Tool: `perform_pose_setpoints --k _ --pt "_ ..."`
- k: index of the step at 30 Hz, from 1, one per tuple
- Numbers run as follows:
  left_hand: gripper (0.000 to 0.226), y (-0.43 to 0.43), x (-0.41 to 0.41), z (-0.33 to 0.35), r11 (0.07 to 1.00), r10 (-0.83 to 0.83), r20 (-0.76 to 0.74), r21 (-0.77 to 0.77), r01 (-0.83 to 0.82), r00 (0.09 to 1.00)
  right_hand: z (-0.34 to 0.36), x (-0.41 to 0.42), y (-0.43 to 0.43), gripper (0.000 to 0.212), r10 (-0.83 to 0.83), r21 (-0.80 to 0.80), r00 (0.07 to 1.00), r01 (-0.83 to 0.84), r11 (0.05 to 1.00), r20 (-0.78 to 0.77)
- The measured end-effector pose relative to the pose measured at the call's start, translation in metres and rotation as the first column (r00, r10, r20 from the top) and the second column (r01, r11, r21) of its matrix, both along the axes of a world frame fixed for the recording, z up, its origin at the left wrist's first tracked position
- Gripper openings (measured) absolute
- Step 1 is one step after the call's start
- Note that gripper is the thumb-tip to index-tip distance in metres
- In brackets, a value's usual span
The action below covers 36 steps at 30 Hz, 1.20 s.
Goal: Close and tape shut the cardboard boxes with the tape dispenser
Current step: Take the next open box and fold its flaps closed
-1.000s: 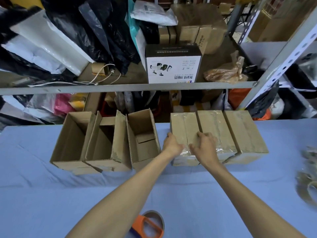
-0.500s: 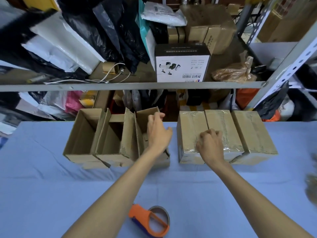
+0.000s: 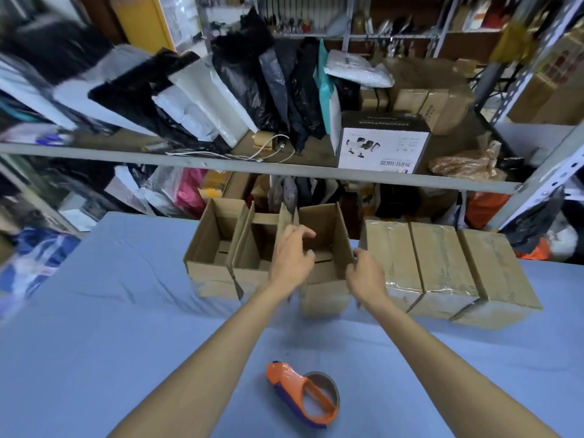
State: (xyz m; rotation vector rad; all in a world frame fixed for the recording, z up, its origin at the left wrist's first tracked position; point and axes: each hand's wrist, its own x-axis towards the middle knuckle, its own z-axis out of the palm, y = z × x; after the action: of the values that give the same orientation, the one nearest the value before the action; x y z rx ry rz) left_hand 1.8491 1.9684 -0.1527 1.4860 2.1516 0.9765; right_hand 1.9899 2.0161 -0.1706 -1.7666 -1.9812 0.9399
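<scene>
Three open cardboard boxes stand in a row on the blue table. My left hand point(image 3: 292, 257) grips the left wall of the rightmost open box point(image 3: 328, 229). My right hand point(image 3: 366, 275) pinches that box's right wall. The other two open boxes point(image 3: 211, 248) point(image 3: 252, 248) sit just left of it. To the right stand three taped-shut boxes point(image 3: 392, 248) point(image 3: 442, 257) point(image 3: 496, 267). The orange tape dispenser point(image 3: 301, 393) lies on the table near me, between my forearms, with nothing touching it.
A grey metal shelf point(image 3: 252, 167) runs above the table's far edge, loaded with plastic bags, mailers, cables and a black-and-white product box point(image 3: 379, 143). A slanted shelf upright point(image 3: 543, 172) rises at the right. Blue cloth point(image 3: 126, 327) covers the table.
Both hands left the taped box. The left hand moved to the rightmost open box first, then the right hand followed onto its right wall. The view shifted left and up.
</scene>
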Motion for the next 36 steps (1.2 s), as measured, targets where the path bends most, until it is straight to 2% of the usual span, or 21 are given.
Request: perform_pose_setpoints --k 4,7,10,12,15,20,26,30,33,36 --pt "0.055 -0.005 -0.011 0.029 0.992 0.076 0.162 0.090 -0.091 0.984 0.035 0.020 -0.023 0.020 -0.016 0.099 0.995 0.026 0.995 -0.100" --pt "0.066 -0.006 -0.015 0.049 0.989 0.094 0.316 0.079 -0.125 0.944 0.062 0.035 -0.042 0.015 -0.025 0.156 0.993 0.042 0.987 -0.111" --pt "0.059 -0.015 -0.020 0.057 0.993 0.087 0.424 0.033 -0.111 0.901 0.081 0.047 -0.064 0.019 0.004 0.146 0.986 0.020 0.989 -0.164" --pt "0.040 -0.028 -0.023 0.056 0.993 0.098 0.405 0.015 -0.113 0.909 0.086 0.048 -0.078 0.020 0.031 0.129 0.987 -0.011 0.992 -0.158" --pt "0.017 -0.054 -0.028 0.050 0.978 0.189 0.359 0.014 -0.207 0.914 0.089 0.042 -0.095 0.014 0.047 0.129 0.998 -0.041 0.991 -0.043" --pt "0.017 -0.095 -0.033 0.039 0.968 0.248 0.342 -0.050 -0.246 0.906 0.093 0.032 -0.117 0.021 0.104 0.177 0.984 -0.129 0.976 0.144" --pt "0.022 -0.135 -0.056 0.024 0.937 0.348 0.329 -0.096 -0.335 0.878 0.084 0.008 -0.125 0.023 0.278 0.040 0.954 -0.284 0.958 0.116" --pt "0.020 -0.156 -0.092 0.024 0.963 0.271 0.357 -0.095 -0.254 0.894 0.079 -0.017 -0.135 0.026 0.283 0.008 0.958 -0.283 0.959 0.039" --pt "0.011 -0.170 -0.119 0.024 0.981 0.192 0.379 -0.099 -0.166 0.905 0.080 -0.033 -0.142 0.025 0.368 -0.009 0.928 -0.368 0.930 0.055" --pt "0.018 -0.184 -0.136 0.018 0.987 0.143 0.416 -0.122 -0.100 0.898 0.080 -0.042 -0.149 0.022 0.410 -0.019 0.909 -0.410 0.912 0.070"
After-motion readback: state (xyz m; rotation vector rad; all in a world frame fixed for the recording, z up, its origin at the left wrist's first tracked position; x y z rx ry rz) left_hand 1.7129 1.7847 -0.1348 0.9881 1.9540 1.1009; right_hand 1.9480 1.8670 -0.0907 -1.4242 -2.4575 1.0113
